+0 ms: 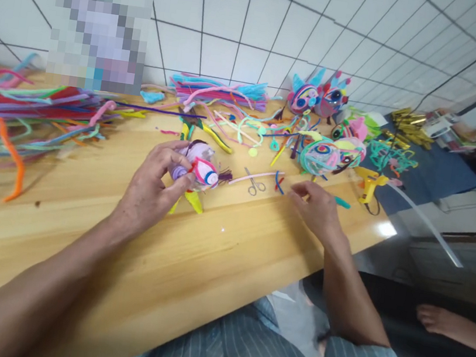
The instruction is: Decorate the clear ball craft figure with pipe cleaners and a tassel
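Note:
My left hand (pixel 151 181) is closed around a small craft figure (pixel 198 164) wound from pipe cleaners, with a pink-rimmed eye, a purple curl and yellow parts below. Dark bristly strands stick out on its right side. My right hand (pixel 316 207) hovers over the table with curled fingers, thumb and fingertips close together. Whether anything sits between them is too small to make out. Just left of those fingertips lie short blue and red pipe cleaner pieces (pixel 280 183). Small scissors (pixel 255 184) lie between the hands, beside a pale pink pipe cleaner (pixel 242 177).
Pipe cleaner bundles lie at the left (pixel 31 105) and back (pixel 219 90). Pliers (pixel 215 136) rest behind the figure. Other pipe cleaner figures (pixel 323 155) and a yellow glue gun (pixel 368 188) are at the right. Another person's hand (pixel 435 318) shows beyond the table edge.

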Available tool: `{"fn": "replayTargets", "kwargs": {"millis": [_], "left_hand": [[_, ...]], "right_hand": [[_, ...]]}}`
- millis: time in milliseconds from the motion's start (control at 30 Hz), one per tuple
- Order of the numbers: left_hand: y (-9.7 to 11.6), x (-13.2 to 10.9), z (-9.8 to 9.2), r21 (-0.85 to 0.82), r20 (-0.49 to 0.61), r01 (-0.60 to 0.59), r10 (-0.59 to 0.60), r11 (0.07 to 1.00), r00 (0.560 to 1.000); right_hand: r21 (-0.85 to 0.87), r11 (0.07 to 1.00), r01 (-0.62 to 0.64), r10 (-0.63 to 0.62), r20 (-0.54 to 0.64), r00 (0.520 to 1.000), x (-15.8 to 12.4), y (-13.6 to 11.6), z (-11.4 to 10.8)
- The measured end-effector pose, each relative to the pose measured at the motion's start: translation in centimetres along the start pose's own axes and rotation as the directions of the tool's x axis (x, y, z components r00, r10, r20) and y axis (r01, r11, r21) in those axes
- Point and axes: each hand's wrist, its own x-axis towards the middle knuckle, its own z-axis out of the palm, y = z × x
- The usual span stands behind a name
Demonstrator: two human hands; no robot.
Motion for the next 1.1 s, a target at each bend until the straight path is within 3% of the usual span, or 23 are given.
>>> {"fn": "replayTargets", "kwargs": {"millis": [67, 200, 333, 433, 600, 733, 867, 967, 1033, 1100], "left_hand": [[0.0, 0.0, 0.0, 0.003, -0.005, -0.018, 0.018, 1.0, 1.0], [0.0, 0.0, 0.0, 0.002, -0.005, -0.047, 0.047, 0.999, 0.999], [-0.1, 0.0, 0.1, -0.003, -0.007, -0.029, 0.029, 1.0, 1.0], [-0.1, -0.1, 0.2, -0.005, -0.022, -0.017, 0.017, 1.0, 1.0], [0.1, -0.1, 0.5, 0.014, -0.052, -0.08, 0.08, 0.997, 0.995], [-0.1, 0.0, 0.6, 0.035, -0.071, -0.112, 0.115, 0.993, 0.991], [-0.3, 0.0, 0.6, 0.045, -0.064, -0.123, 0.126, 0.991, 0.99], [-0.4, 0.0, 0.7, 0.034, -0.066, -0.149, 0.151, 0.988, 0.986], [-0.4, 0.0, 0.7, 0.028, -0.07, -0.171, 0.173, 0.985, 0.982], [-0.4, 0.1, 0.7, 0.025, -0.078, -0.183, 0.184, 0.983, 0.98]], "right_hand": [[-0.103, 0.995, 0.005, -0.008, -0.027, 1.0, 0.4, 0.6, -0.2], [-0.345, 0.925, -0.156, 0.138, -0.078, 0.987, 0.5, 4.7, -1.9], [-0.46, 0.872, -0.168, 0.238, 0.097, 0.966, -0.8, 8.9, -2.7], [-0.461, 0.882, -0.091, 0.18, 0.152, 0.972, -2.2, 10.6, -2.3], [-0.46, 0.888, 0.002, 0.023, 0.048, 0.999, -3.9, 12.4, -1.8], [-0.385, 0.923, 0.023, -0.052, -0.066, 0.997, -4.2, 12.3, -1.6], [-0.282, 0.959, -0.017, -0.039, -0.192, 0.981, -3.5, 10.2, -1.6], [-0.269, 0.963, -0.001, -0.057, -0.206, 0.977, -3.3, 8.7, -1.9], [-0.28, 0.959, -0.033, -0.032, -0.221, 0.975, -3.8, 8.0, -2.3], [-0.315, 0.938, -0.142, 0.066, -0.239, 0.969, -4.8, 7.6, -2.9]]}}
